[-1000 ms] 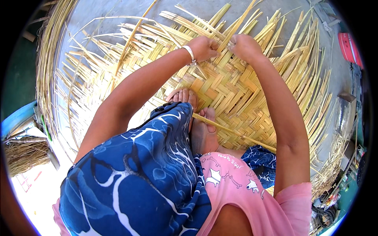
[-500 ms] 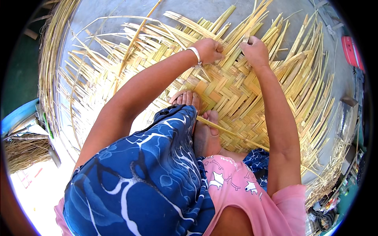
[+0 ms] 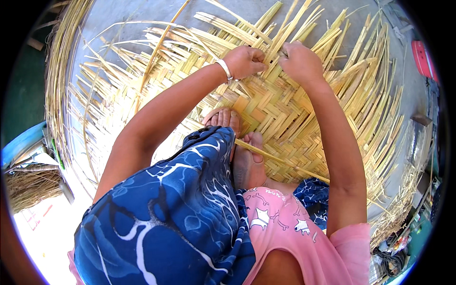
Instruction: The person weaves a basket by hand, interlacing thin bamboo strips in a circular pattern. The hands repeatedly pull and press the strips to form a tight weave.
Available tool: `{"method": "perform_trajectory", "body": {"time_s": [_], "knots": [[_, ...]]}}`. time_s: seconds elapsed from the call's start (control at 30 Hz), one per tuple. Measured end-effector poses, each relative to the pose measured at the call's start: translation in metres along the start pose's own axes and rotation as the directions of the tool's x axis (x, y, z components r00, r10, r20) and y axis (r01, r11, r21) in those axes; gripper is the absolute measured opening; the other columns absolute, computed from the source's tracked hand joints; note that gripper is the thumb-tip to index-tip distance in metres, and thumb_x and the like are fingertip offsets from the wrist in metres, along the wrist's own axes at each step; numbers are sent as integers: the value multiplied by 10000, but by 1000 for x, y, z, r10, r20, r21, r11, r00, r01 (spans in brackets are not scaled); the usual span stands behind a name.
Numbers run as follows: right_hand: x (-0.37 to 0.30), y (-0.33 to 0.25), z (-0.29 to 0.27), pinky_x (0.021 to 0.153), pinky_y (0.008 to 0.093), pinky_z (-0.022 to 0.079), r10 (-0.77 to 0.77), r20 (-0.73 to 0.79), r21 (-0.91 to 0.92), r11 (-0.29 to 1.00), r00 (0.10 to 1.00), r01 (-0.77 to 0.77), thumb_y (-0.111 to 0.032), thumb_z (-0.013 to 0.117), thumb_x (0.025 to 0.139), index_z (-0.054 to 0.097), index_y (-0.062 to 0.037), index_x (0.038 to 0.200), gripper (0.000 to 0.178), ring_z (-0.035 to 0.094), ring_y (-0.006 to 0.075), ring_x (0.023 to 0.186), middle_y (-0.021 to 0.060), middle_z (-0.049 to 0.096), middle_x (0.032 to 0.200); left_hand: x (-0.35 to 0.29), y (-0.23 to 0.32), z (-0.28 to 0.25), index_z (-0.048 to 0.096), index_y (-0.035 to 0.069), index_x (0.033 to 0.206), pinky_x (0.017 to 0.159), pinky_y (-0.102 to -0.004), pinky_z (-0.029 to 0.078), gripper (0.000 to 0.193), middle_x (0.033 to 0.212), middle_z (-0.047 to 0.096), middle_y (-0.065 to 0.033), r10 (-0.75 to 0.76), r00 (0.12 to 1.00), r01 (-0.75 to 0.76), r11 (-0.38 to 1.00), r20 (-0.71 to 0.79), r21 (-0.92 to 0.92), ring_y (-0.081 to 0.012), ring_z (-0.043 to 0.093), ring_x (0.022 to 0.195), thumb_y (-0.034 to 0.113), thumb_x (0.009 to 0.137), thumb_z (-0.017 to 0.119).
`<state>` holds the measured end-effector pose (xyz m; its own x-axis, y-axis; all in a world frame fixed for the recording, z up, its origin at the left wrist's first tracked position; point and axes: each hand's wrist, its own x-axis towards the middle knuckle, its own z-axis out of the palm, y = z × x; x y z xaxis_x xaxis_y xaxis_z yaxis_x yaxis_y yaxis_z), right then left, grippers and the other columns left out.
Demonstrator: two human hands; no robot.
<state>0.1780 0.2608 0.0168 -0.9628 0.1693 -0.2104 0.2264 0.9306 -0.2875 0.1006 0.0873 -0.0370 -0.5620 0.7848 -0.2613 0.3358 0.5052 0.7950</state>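
A partly woven mat (image 3: pixel 281 111) of flat yellow strips, like split bamboo or reed, lies in a herringbone weave under my feet. At its far middle edge, my left hand (image 3: pixel 243 62), with a pale bangle at the wrist, is closed, fingertips at the base of the weaving strips (image 3: pixel 280 35). Just right of it, my right hand (image 3: pixel 301 61) pinches a strip between thumb and fingers; its knuckles hide most of the grip. Loose strip ends fan out beyond both hands. My bare foot (image 3: pixel 223 118) rests on the woven part.
A bundle of long thin stalks (image 3: pixel 61 80) runs along the left side. One loose strip (image 3: pixel 285 164) crosses near my feet. A red object (image 3: pixel 424 61) lies at the far right on the grey floor (image 3: pixel 142 16). Mixed clutter (image 3: pixel 394 256) sits at lower right.
My right hand has shifted slightly left, closer to my left hand. My left hand has moved a little left. A long strip now slants to the upper left beyond my hands.
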Motion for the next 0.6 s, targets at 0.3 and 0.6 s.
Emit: {"method": "perform_trajectory", "body": {"time_s": [0.3, 0.6], "knots": [[2, -3, -5, 767, 431, 487, -198, 10, -259, 946, 980, 194, -238, 581, 779, 659, -59, 923, 242, 621, 330, 873, 131, 649, 868, 2, -11, 3, 624, 32, 853, 618, -331, 463, 263, 724, 624, -111, -1, 999, 5, 997, 45, -83, -207, 564, 640, 267, 770, 708], [29, 15, -9, 814, 389, 476, 139, 85, 244, 957, 987, -156, -235, 563, 762, 645, -26, 968, 305, 625, 338, 900, 199, 660, 932, 0, -5, 0, 637, 42, 897, 671, -312, 488, 276, 783, 659, -99, -5, 999, 8, 997, 40, -79, -207, 606, 693, 284, 779, 701]]}}
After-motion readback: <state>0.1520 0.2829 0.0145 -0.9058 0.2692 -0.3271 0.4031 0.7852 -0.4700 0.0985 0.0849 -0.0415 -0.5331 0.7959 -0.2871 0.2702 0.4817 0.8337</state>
